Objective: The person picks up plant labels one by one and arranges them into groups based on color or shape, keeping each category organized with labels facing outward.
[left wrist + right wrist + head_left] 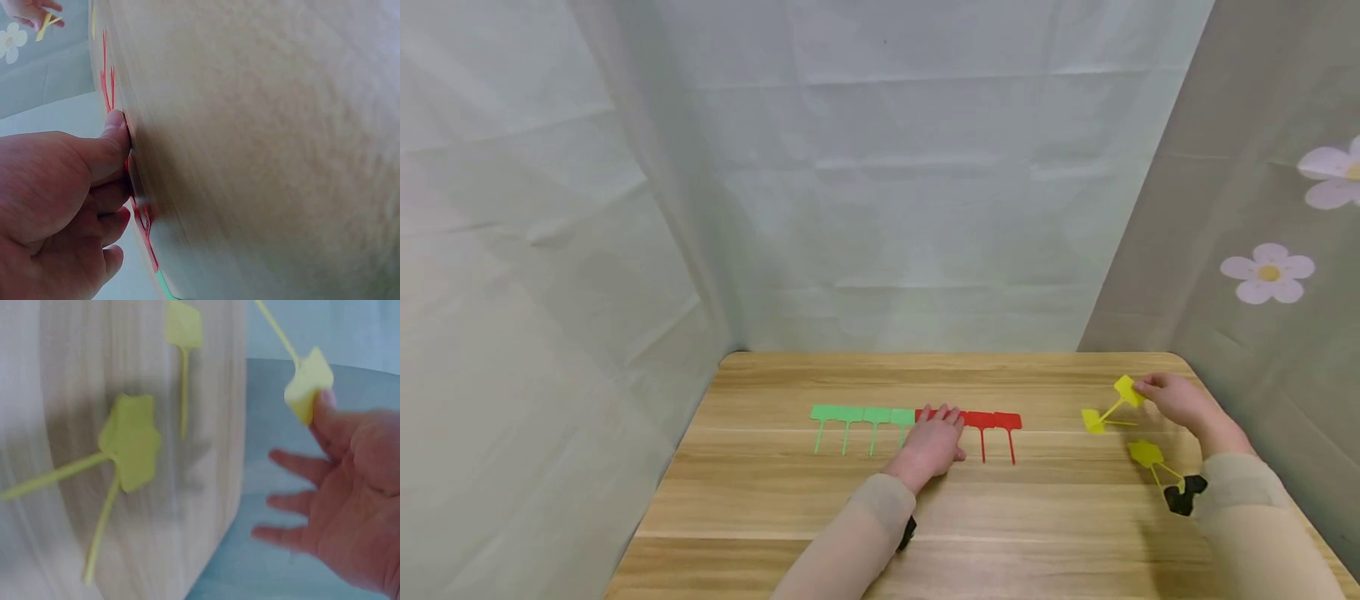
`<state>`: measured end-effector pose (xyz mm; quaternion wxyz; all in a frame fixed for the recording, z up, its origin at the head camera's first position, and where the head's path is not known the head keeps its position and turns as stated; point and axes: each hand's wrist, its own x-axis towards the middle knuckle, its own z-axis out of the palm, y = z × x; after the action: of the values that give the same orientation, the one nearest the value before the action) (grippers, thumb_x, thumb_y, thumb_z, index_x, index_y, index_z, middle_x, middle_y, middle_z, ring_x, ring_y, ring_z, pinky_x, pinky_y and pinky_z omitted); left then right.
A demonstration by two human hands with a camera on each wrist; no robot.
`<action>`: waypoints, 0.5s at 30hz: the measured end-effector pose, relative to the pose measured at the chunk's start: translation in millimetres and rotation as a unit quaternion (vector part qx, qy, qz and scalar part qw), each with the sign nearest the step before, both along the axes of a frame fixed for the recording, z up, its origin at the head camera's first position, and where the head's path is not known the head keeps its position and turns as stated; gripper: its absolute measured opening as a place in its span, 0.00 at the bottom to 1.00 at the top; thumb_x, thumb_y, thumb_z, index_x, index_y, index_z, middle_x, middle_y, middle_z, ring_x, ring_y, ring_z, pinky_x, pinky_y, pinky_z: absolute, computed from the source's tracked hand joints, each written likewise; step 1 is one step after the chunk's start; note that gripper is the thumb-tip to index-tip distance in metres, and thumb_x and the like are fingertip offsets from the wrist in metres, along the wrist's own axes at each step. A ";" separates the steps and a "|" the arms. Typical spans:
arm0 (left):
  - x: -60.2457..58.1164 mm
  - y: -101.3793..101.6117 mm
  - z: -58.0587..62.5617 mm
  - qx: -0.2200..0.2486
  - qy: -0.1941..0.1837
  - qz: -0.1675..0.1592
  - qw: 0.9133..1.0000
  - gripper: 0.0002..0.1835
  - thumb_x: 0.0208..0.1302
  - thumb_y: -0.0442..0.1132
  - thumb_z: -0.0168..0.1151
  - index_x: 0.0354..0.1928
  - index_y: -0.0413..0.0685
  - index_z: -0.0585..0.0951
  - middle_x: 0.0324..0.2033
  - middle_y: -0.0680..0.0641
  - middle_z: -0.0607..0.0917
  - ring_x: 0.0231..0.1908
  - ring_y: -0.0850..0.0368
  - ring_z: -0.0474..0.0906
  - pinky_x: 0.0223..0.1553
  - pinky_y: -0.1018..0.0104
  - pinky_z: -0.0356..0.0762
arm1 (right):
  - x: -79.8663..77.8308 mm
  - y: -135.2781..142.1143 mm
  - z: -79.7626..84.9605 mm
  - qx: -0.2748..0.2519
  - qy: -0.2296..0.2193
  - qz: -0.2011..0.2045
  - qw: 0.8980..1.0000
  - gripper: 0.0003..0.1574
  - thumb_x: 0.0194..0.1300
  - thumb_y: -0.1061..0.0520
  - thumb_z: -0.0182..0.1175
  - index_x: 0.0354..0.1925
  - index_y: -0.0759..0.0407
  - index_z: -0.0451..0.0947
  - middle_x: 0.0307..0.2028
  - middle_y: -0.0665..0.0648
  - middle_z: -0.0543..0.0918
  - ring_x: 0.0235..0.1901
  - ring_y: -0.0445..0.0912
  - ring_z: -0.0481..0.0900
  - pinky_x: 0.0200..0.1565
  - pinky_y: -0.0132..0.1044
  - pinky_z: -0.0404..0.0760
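Note:
A row of T-shaped plant labels lies mid-table, with green labels (850,413) on the left and red labels (1007,420) on the right. Over the left part of the red ones rests my left hand (931,446), fingers spread and touching them; part of those labels is hidden beneath it. My right hand (1183,400) pinches a yellow plant label (307,387) between thumb and index finger, raised off the table at the right. Below it lies a single yellow label (185,328). Closer to me, overlapping yellow labels (137,444) lie in a small pile.
The wooden table (760,500) has rounded far corners. Pale cloth (910,208) hangs behind it and at the left; a grey cloth with flowers (1268,273) hangs at the right. A black wrist device (1183,495) sits at my right sleeve, partly over the yellow pile.

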<state>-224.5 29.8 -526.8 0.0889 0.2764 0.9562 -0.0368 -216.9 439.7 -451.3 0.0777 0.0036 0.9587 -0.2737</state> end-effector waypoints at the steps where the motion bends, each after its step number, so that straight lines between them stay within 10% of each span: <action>1: -0.1 -0.4 -0.5 0.000 0.000 0.000 1.000 0.38 0.78 0.57 0.62 0.83 0.53 0.67 0.82 0.53 0.65 0.82 0.55 0.55 0.82 0.53 0.51 | 0.7 -0.9 1.5 0.004 -0.001 0.012 1.000 0.34 0.89 0.50 0.45 0.62 0.84 0.71 0.59 0.85 0.75 0.59 0.80 0.72 0.58 0.75 0.73; 7: 0.6 -2.2 -1.1 -0.001 0.006 -0.002 1.000 0.37 0.77 0.57 0.63 0.82 0.53 0.68 0.81 0.53 0.66 0.82 0.54 0.56 0.82 0.53 0.52 | 2.9 -16.1 0.4 0.005 -0.017 0.089 0.996 0.37 0.86 0.44 0.52 0.66 0.80 0.74 0.69 0.84 0.69 0.65 0.79 0.71 0.62 0.74 0.73; 15: 0.0 -1.1 -1.6 0.003 0.002 -0.002 1.000 0.37 0.77 0.57 0.62 0.82 0.53 0.68 0.81 0.53 0.66 0.82 0.54 0.56 0.82 0.53 0.52 | -0.3 -35.5 -10.6 -0.016 -0.007 0.122 0.992 0.17 0.81 0.46 0.61 0.45 0.59 0.86 0.70 0.81 0.70 0.70 0.80 0.66 0.65 0.74 0.70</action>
<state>-224.5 28.8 -528.4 0.0860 0.2784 0.9560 -0.0346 -217.2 404.2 -461.9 0.1172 -0.1130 0.9470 -0.2770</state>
